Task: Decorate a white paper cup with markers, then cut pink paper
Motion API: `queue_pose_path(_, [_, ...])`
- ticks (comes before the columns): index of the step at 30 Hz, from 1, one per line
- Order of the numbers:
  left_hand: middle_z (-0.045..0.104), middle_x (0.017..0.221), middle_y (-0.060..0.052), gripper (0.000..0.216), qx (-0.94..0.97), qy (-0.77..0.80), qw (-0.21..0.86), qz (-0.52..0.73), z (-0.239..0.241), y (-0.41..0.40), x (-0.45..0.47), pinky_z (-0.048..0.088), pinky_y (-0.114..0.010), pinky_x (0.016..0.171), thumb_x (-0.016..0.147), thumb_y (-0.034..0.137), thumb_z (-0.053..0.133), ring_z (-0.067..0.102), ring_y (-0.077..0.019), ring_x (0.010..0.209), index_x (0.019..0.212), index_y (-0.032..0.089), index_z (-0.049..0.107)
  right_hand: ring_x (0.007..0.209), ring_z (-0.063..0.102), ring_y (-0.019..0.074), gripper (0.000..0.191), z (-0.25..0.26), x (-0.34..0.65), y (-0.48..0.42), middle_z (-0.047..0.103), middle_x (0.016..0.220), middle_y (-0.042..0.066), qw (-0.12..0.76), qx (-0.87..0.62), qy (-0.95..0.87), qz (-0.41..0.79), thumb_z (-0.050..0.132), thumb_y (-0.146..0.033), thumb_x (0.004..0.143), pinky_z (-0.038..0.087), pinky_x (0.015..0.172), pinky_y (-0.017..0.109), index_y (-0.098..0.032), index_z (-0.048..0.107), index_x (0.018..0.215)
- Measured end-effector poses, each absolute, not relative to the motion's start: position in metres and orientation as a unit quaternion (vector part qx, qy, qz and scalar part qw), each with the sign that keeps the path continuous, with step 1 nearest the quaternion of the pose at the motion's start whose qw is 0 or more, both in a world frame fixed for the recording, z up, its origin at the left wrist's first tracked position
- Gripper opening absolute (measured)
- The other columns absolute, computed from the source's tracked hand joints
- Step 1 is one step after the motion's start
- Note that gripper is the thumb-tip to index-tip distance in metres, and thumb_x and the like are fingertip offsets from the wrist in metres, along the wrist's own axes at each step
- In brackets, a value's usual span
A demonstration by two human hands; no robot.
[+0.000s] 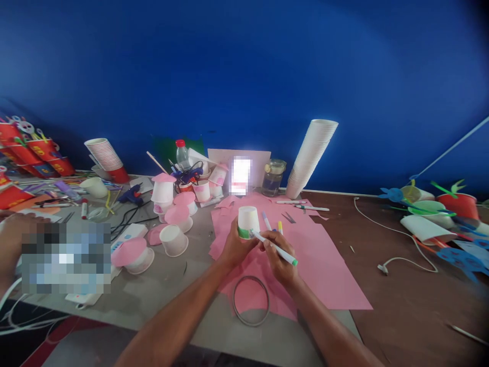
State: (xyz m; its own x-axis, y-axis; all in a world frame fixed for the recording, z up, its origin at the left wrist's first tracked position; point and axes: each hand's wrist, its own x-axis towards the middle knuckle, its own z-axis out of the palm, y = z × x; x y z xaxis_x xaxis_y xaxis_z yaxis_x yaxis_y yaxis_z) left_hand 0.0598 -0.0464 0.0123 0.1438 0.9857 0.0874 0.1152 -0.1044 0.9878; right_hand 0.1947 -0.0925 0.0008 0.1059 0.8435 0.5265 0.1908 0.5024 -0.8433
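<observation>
In the center of the frame, the left hand (237, 248) grasps a white paper cup (248, 217), its fingers around the lower part, where a green patch shows. The right hand (280, 255), just to the right, grips a white marker (286, 255) with a green end, its other end at the cup's green patch. Below both hands, pink paper (324, 270) covers much of the worktop (206, 329); a gray ring (251, 324) lies at the lower center, partly on it. A tall, leaning stack of white cups (311, 158) stands at right of center, with a glass jar (272, 181) beside it. Left of center are cups with pink tops (133, 255). At the left edge, another person's hand (15, 229) is beside a blurred patch; its grasp I cannot tell.
</observation>
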Motion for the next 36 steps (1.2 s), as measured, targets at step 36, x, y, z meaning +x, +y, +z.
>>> queue_pose_path(36, [0.072,0.092,-0.01,0.056,0.383,0.228,0.795,0.411,0.012,-0.039,0.05,0.046,-0.036,0.084,0.061,0.035,0.085,0.068,-0.0226,0.086,0.108,0.016,0.061,0.071,0.061,0.017,0.022,0.019,0.207,-0.091,0.064,0.08,0.003,0.713,-0.453,-0.478,0.242,0.056,-0.037,0.089,0.051,0.062,0.032,-0.022,0.059,0.105])
